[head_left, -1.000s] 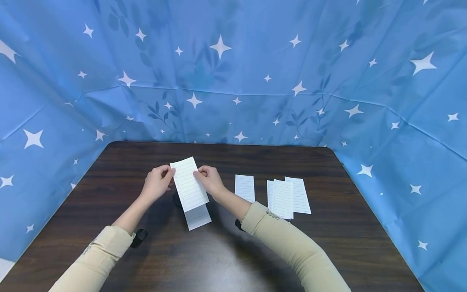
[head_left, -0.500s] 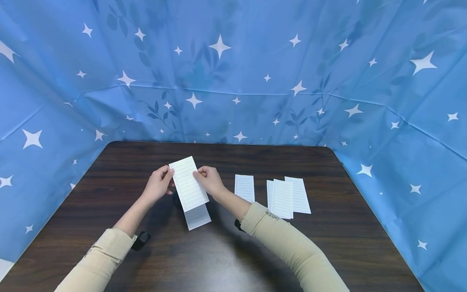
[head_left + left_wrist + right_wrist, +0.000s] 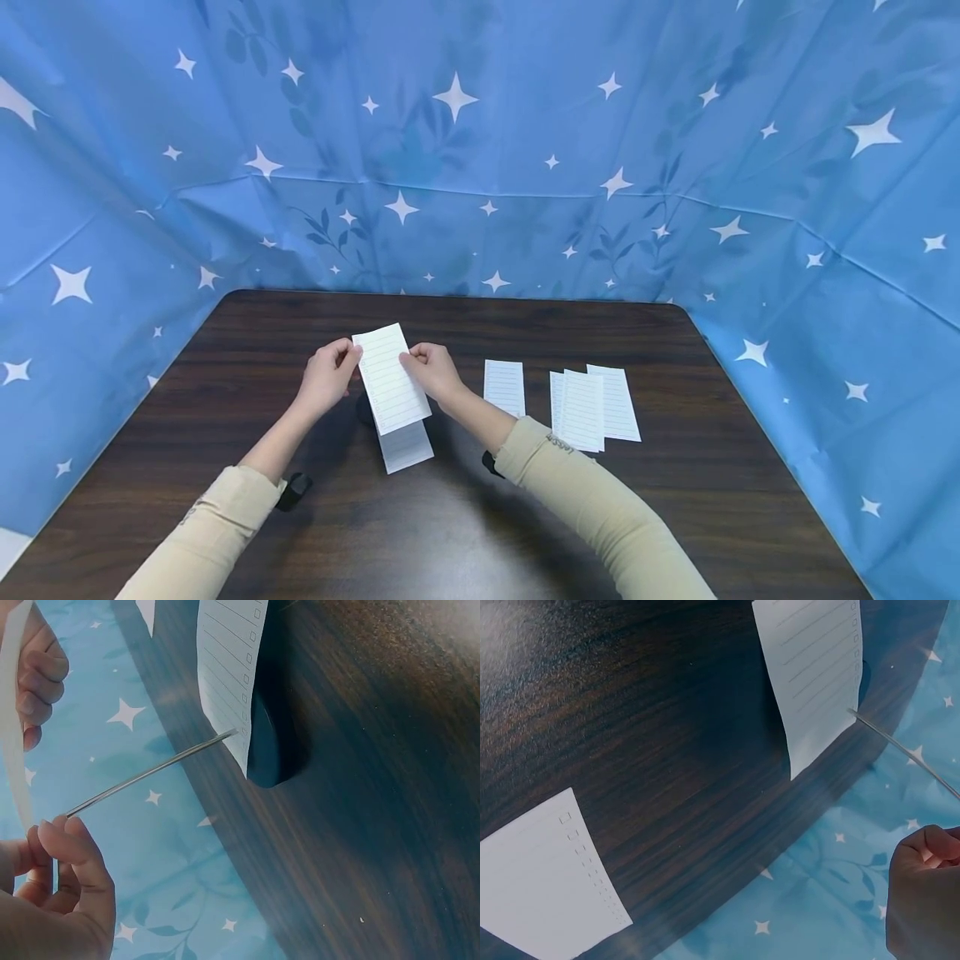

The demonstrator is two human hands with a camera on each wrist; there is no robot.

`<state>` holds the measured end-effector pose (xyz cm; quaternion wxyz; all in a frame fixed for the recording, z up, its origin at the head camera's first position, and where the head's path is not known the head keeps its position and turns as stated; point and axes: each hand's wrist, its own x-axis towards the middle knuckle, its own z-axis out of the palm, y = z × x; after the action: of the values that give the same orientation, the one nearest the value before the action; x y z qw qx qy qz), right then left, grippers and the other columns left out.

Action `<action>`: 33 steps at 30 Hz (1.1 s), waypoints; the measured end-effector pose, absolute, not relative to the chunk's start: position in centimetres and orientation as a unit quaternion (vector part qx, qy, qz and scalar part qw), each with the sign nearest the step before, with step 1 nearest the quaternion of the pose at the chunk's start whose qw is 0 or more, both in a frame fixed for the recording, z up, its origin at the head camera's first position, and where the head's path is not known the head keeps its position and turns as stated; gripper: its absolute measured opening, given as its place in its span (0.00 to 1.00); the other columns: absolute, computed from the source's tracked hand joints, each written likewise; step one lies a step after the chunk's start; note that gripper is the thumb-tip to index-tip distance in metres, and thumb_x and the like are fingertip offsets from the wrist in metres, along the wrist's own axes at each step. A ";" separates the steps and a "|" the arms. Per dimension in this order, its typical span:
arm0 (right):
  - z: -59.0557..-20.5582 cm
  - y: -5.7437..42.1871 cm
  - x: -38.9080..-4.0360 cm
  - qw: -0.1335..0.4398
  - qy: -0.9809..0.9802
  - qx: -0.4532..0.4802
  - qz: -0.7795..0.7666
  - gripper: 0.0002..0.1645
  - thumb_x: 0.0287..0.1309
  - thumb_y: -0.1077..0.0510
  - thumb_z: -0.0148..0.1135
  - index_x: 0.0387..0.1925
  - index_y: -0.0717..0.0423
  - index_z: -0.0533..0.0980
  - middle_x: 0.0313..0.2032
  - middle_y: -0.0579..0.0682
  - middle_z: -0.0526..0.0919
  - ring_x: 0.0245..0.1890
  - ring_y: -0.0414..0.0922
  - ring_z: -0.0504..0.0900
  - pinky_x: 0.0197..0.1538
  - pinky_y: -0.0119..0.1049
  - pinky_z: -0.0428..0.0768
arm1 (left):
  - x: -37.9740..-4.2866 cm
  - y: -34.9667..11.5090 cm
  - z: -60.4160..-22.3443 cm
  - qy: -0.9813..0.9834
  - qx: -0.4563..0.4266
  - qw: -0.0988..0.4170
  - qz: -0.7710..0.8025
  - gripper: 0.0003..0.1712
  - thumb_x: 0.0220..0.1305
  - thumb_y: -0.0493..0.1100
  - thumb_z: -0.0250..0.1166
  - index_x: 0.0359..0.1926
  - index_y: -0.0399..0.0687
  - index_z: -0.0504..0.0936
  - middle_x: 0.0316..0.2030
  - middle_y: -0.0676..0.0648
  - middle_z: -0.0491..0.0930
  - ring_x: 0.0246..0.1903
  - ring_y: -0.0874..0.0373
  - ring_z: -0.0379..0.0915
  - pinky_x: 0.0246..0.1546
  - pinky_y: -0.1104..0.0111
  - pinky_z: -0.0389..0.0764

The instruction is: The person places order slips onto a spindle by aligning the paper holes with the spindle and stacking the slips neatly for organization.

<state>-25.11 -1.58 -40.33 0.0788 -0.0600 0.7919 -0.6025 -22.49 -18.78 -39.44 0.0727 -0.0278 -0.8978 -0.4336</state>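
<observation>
Pinching opposite long edges, left hand [image 3: 324, 377] and right hand [image 3: 437, 372] hold the upper checklist slip [image 3: 390, 379]; the metal spike [image 3: 150, 775] looks nearer the left hand.

A blue cloth [image 3: 517, 137] printed with white stars [image 3: 455, 97] and darker leafy sprigs [image 3: 336, 231] hangs behind the table [image 3: 750, 517] and along its sides, a crease running across it. The table has dark brown wood grain and rounded far corners.
</observation>
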 end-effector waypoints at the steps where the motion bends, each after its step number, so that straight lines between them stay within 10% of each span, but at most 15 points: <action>1: -40.4 -1.6 -25.1 0.081 0.792 -0.058 -0.603 0.13 0.63 0.59 0.56 0.36 0.68 0.78 0.15 0.44 0.68 0.20 0.39 0.67 0.24 0.26 0.65 | -22.5 -18.8 -39.4 -0.898 -0.029 0.073 -0.432 0.16 0.73 0.42 0.47 0.30 0.38 0.72 0.24 0.39 0.75 0.18 0.60 0.68 0.16 0.70 0.75; 11: -42.5 -1.5 -25.0 0.114 0.803 -0.059 -0.582 0.12 0.62 0.60 0.57 0.35 0.69 0.78 0.19 0.45 0.71 0.22 0.39 0.69 0.25 0.25 0.66 | -22.4 -19.3 -42.3 -0.900 -0.001 0.032 -0.434 0.15 0.72 0.41 0.48 0.38 0.35 0.77 0.26 0.38 0.77 0.28 0.43 0.76 0.15 0.71 0.75; 21: -44.4 -0.7 -25.2 0.134 0.833 -0.046 -0.536 0.10 0.59 0.64 0.59 0.38 0.69 0.79 0.30 0.55 0.81 0.26 0.39 0.72 0.29 0.27 0.74 | -22.7 -18.7 -44.0 -0.913 0.013 0.007 -0.408 0.13 0.68 0.41 0.53 0.29 0.37 0.75 0.26 0.38 0.78 0.22 0.53 0.73 0.13 0.73 0.73; 33: -45.4 -0.4 -24.6 0.131 0.839 -0.021 -0.527 0.08 0.56 0.63 0.63 0.28 0.67 0.80 0.19 0.50 0.76 0.16 0.39 0.70 0.20 0.24 0.69 | -23.3 -18.9 -44.8 -0.912 0.047 -0.025 -0.408 0.13 0.64 0.41 0.57 0.35 0.32 0.78 0.23 0.43 0.77 0.20 0.58 0.72 0.14 0.73 0.75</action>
<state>-24.65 -0.38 -45.41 0.1311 -0.0212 0.8393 -0.5272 -23.29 -18.89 -44.81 -0.0252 0.0471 -0.9116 -0.4076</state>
